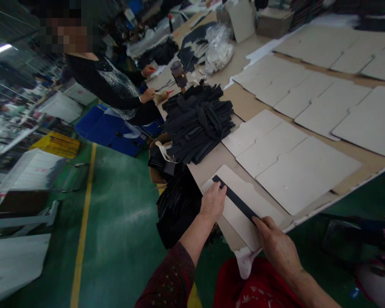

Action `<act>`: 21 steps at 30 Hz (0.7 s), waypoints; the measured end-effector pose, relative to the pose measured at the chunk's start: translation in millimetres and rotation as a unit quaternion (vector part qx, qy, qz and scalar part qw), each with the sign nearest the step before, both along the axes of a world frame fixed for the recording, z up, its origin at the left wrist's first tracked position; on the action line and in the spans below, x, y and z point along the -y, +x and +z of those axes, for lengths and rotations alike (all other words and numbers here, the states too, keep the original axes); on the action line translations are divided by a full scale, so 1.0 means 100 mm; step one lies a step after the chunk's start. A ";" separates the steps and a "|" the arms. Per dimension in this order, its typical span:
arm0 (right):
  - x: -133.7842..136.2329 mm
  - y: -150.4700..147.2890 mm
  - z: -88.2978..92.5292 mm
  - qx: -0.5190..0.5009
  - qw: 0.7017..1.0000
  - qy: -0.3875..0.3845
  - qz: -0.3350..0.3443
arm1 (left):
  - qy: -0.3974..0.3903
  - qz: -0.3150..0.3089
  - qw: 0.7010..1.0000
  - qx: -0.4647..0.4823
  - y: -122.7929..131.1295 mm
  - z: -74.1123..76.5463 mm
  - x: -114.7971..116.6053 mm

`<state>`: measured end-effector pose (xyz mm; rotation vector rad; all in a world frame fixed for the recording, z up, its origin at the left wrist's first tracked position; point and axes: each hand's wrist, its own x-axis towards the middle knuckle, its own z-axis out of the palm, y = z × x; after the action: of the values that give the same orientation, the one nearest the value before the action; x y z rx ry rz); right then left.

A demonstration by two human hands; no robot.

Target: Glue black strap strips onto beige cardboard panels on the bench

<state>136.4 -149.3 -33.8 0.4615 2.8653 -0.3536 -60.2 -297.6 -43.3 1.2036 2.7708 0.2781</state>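
A narrow black fabric strip (239, 202) lies lengthwise over a pale cream panel (269, 203) at the table's near corner. At the strip's far end is my left hand (213, 201), its fingers closed together and pressed on it. My right hand (277, 241) pinches the near end between thumb and fingers. The fingertips' undersides are hidden. Just beyond my left hand, a thick pile of black strips (199, 124) is heaped on the table edge.
Rows of cream panels (308, 171) overlap across the table to the right. A co-worker (112, 85) stands at the far left side, hands over the table. A clear plastic bag (218, 49) sits farther back. Black material (179, 205) fills a box below the table's left edge.
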 end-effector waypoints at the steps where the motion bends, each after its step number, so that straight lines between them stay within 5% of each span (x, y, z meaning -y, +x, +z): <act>1: 0.01 0.00 0.00 0.006 1.000 0.008 0.012 | -0.003 -0.001 1.000 -0.001 0.01 -0.01 0.01; 14: 0.20 -0.04 0.06 -0.028 0.983 0.151 0.097 | 0.016 -0.010 1.000 -0.003 0.00 0.06 0.10; 21: 0.20 -0.03 -0.18 -0.096 0.968 0.189 0.137 | 0.000 -0.060 0.998 0.016 0.04 -0.02 0.10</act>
<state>133.6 -169.2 -51.5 0.0869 3.1369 0.2140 -56.3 -308.1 -44.9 1.3474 2.6572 0.2844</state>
